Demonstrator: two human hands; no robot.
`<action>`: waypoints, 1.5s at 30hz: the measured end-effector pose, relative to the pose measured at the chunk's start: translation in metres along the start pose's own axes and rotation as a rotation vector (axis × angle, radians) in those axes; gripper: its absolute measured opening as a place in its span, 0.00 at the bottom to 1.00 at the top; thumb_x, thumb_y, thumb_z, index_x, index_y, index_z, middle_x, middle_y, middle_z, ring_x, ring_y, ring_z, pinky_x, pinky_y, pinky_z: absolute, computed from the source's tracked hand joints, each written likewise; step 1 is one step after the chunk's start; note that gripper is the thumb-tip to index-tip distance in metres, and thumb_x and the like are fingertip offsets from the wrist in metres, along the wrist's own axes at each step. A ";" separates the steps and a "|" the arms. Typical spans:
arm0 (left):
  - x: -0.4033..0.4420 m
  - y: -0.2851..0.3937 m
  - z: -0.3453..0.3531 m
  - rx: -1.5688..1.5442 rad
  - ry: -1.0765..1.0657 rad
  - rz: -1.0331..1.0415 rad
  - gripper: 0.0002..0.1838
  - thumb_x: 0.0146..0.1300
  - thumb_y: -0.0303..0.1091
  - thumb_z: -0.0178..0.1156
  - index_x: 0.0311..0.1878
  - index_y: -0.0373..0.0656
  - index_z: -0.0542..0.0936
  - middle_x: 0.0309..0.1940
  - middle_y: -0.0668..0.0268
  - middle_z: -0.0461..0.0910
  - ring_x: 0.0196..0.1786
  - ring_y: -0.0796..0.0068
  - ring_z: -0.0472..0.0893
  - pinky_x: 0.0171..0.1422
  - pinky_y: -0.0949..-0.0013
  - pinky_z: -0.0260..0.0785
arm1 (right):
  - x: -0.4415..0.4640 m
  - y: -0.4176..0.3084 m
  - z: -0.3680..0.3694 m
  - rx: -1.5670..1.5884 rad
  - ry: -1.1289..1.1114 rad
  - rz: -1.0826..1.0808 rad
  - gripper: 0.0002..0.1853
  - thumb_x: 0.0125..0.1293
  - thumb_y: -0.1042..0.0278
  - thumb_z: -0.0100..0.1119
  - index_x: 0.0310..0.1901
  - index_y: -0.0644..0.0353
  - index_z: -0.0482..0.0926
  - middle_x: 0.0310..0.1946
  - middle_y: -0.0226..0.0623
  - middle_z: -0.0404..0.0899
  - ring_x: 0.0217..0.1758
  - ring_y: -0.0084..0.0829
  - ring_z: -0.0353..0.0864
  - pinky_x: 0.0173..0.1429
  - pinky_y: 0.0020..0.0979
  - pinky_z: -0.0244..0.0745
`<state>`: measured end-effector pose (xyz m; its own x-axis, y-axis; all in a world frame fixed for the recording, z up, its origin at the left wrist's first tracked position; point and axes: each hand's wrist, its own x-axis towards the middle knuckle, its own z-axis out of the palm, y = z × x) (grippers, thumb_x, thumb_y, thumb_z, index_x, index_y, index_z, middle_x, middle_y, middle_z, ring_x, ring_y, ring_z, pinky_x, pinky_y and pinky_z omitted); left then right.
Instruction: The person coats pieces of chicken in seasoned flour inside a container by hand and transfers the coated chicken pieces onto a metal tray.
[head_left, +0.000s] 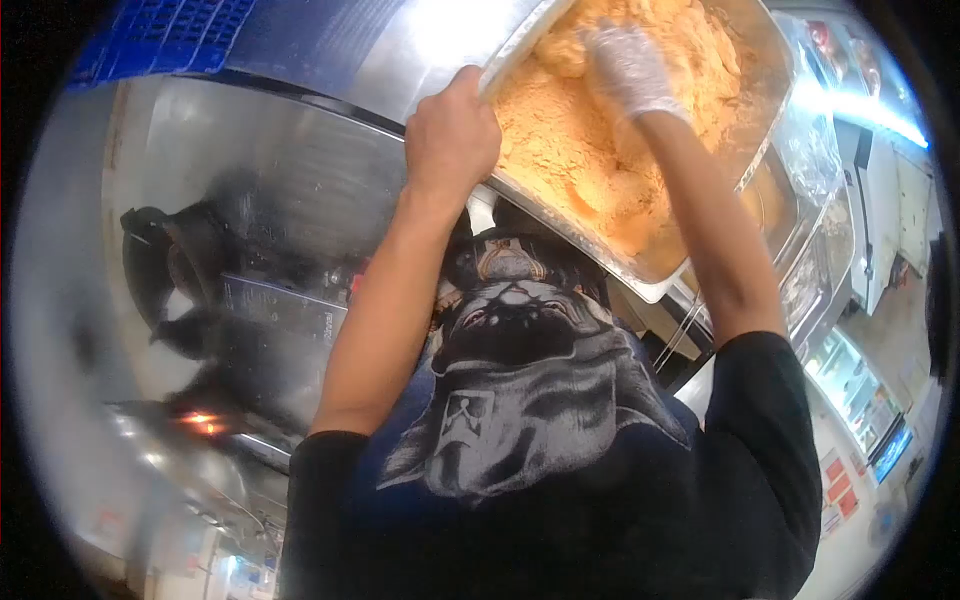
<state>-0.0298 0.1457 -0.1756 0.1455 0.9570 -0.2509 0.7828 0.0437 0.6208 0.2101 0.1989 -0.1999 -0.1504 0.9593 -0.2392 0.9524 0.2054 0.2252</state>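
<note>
A large metal pan (645,284) holds orange, flour-like powder (575,150), loose in places and heaped in lumps toward the far side. My bare left hand (455,130) is closed around the pan's left rim. In a clear plastic glove, my right hand (632,70) reaches into the powder near the far side of the pan. Its fingertips are blurred and partly sunk among the orange lumps, so what they hold, if anything, does not show.
A blue plastic crate (165,40) stands on the steel counter (330,50) at the upper left. Clear plastic wrap (808,130) and metal racks (815,235) lie right of the pan. A dark blue box (285,315) sits lower left.
</note>
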 end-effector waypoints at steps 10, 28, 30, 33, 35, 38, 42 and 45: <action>0.002 0.000 0.002 0.025 0.038 -0.025 0.20 0.66 0.35 0.60 0.59 0.42 0.83 0.44 0.43 0.88 0.52 0.34 0.86 0.58 0.41 0.76 | -0.099 0.056 -0.037 1.231 -0.510 0.167 0.28 0.79 0.65 0.52 0.79 0.46 0.75 0.84 0.49 0.63 0.85 0.46 0.66 0.89 0.47 0.58; 0.000 0.003 0.007 0.084 0.091 0.028 0.22 0.67 0.33 0.58 0.63 0.37 0.83 0.41 0.39 0.88 0.48 0.33 0.88 0.58 0.39 0.78 | -0.030 0.023 0.008 1.747 0.050 0.398 0.34 0.66 0.43 0.77 0.68 0.54 0.84 0.67 0.40 0.85 0.70 0.38 0.81 0.84 0.35 0.63; 0.000 0.003 0.007 0.066 0.111 -0.009 0.21 0.65 0.35 0.60 0.60 0.41 0.83 0.43 0.41 0.88 0.51 0.33 0.86 0.58 0.40 0.75 | -0.041 0.019 -0.006 1.601 -0.028 0.339 0.38 0.66 0.40 0.77 0.70 0.56 0.82 0.70 0.43 0.82 0.74 0.38 0.78 0.84 0.35 0.62; 0.000 0.004 0.007 0.065 0.116 -0.013 0.20 0.65 0.35 0.60 0.59 0.42 0.83 0.42 0.40 0.87 0.50 0.32 0.85 0.57 0.39 0.75 | -0.048 0.029 -0.011 1.341 -0.178 0.285 0.45 0.67 0.35 0.73 0.78 0.55 0.75 0.78 0.52 0.72 0.82 0.37 0.69 0.84 0.37 0.61; 0.000 0.006 0.004 0.058 0.100 -0.032 0.20 0.65 0.35 0.60 0.59 0.42 0.83 0.42 0.40 0.87 0.50 0.32 0.85 0.57 0.38 0.75 | -0.053 0.059 -0.039 1.328 -0.366 0.234 0.45 0.68 0.33 0.71 0.77 0.55 0.75 0.77 0.53 0.73 0.82 0.37 0.68 0.84 0.38 0.62; -0.001 0.006 0.003 0.051 0.089 -0.039 0.19 0.65 0.35 0.60 0.58 0.42 0.83 0.40 0.39 0.87 0.48 0.31 0.85 0.56 0.37 0.75 | -0.013 0.093 -0.030 1.317 -0.302 0.463 0.41 0.69 0.32 0.69 0.74 0.54 0.80 0.77 0.46 0.74 0.79 0.38 0.71 0.83 0.39 0.64; 0.000 0.004 0.005 0.064 0.099 -0.015 0.18 0.65 0.36 0.60 0.57 0.42 0.83 0.40 0.40 0.87 0.48 0.31 0.85 0.56 0.36 0.74 | 0.043 0.098 0.008 1.442 -0.202 0.269 0.40 0.70 0.33 0.69 0.74 0.54 0.80 0.77 0.44 0.75 0.78 0.38 0.73 0.82 0.38 0.65; -0.002 0.007 0.005 0.093 0.108 -0.036 0.17 0.65 0.36 0.60 0.56 0.42 0.83 0.39 0.40 0.87 0.48 0.31 0.85 0.56 0.36 0.75 | 0.056 0.084 0.012 1.483 -0.386 0.129 0.39 0.70 0.34 0.69 0.73 0.53 0.80 0.76 0.43 0.76 0.77 0.38 0.74 0.81 0.38 0.67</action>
<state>-0.0219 0.1428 -0.1747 0.0539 0.9809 -0.1871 0.8398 0.0568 0.5399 0.2847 0.2679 -0.2058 -0.1961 0.7995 -0.5677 0.3872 -0.4688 -0.7939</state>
